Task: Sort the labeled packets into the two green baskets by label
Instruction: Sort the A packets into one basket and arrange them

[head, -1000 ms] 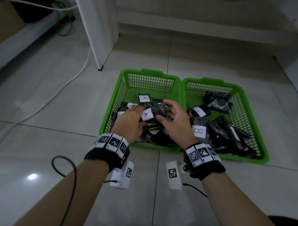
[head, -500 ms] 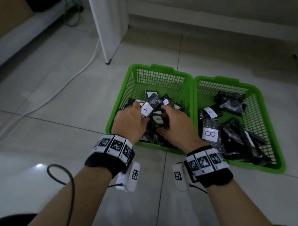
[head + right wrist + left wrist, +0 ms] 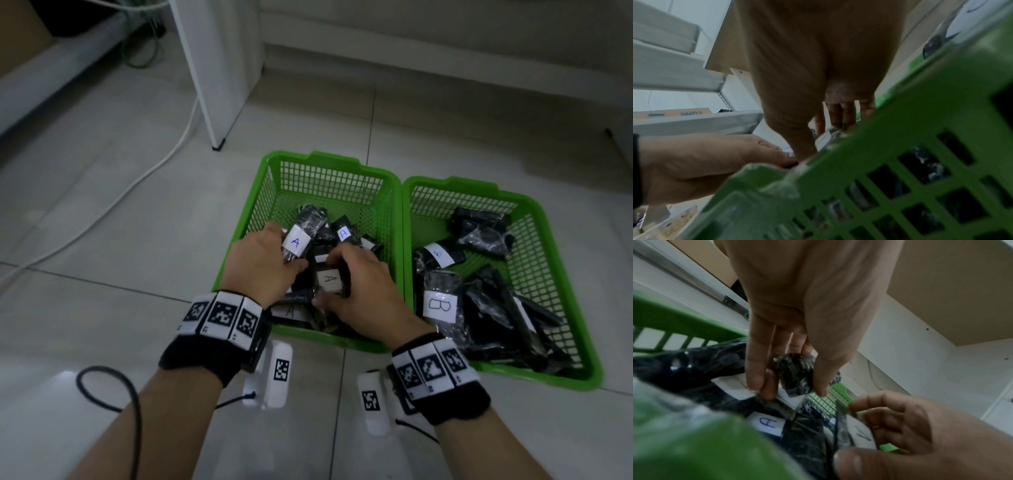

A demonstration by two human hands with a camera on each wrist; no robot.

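Note:
Two green baskets sit side by side on the floor. The left basket holds black packets with white A labels, the right basket black packets labelled B. Both hands are inside the left basket. My left hand grips a black packet with an A label between fingers and thumb; the left wrist view shows that packet pinched. My right hand curls its fingers and thumb round another A packet lying on the pile.
A white cabinet panel stands on the tiled floor behind the left basket. A white cable runs across the floor at left. A black cable loops by my left forearm.
The view has shifted, so the baskets sit further right. My left hand has raised its A packet more upright, and my right hand has closed round a second A packet on the pile.

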